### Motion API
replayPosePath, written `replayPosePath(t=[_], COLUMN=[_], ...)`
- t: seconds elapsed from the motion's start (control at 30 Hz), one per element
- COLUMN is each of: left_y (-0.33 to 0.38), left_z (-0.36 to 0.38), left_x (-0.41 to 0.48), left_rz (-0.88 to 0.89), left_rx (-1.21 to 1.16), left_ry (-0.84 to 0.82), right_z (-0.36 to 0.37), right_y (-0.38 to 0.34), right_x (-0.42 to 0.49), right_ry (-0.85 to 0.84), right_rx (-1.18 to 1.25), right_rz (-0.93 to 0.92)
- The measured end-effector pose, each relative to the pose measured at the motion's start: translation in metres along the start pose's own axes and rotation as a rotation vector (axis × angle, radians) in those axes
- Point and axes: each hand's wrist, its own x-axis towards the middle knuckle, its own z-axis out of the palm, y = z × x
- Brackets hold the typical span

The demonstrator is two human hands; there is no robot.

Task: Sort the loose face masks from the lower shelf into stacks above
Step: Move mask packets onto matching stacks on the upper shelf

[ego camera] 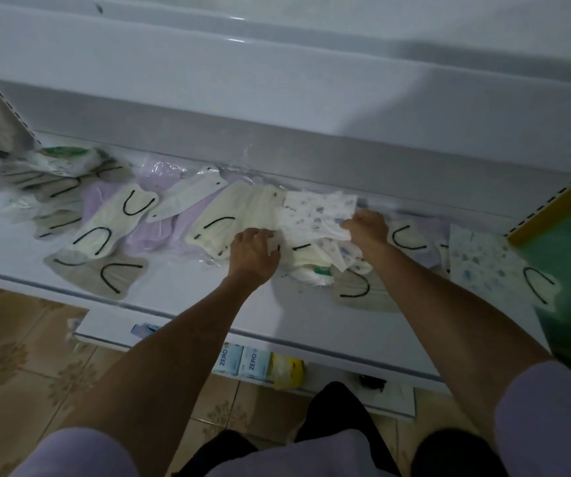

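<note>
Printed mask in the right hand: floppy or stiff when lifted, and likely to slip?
Probably floppy: the printed mask is a thin flat sheet pinched at one edge by the right hand, so it should droop. Likely very light, since a pinch seems enough. Glossy wrappers nearby suggest it may slide easily.

Both arms are extended forward, bare below the lilac short sleeves (pixel 552 411). The left forearm (pixel 174 342) leads to a straight wrist. The left hand (pixel 255 251) is back-up with its fingers bent downward and their tips hidden, so a grip cannot be confirmed. The right forearm (pixel 449 304) angles inward. The right hand (pixel 368 227) is knuckles-up, fingers curled, pinching the edge of a printed mask (pixel 315 215). The hands are near each other, apart.
</note>
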Motion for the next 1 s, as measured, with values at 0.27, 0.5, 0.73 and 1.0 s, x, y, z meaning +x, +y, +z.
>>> replayPosePath(t=[0.27, 0.5, 0.73, 1.0], left_y=[0.025, 0.030, 0.037, 0.039], left_z=[0.006, 0.012, 0.018, 0.008], left_x=[0.029, 0.057, 0.069, 0.061], left_rz=[0.115, 0.142, 0.112, -0.083], left_rx=[0.078, 0.112, 0.117, -0.567], left_ry=[-0.112, -0.163, -0.164, -0.058], right_z=[-0.020, -0.028, -0.019, -0.028], right_y=[0.046, 0.044, 0.037, 0.037], right_x=[-0.020, -0.037, -0.033, -0.023], right_ry=[-0.040, -0.200, -0.152, 0.015], right_rx=[0.080, 0.496, 0.609, 0.385], right_rz=[0.285, 0.463, 0.403, 0.262])
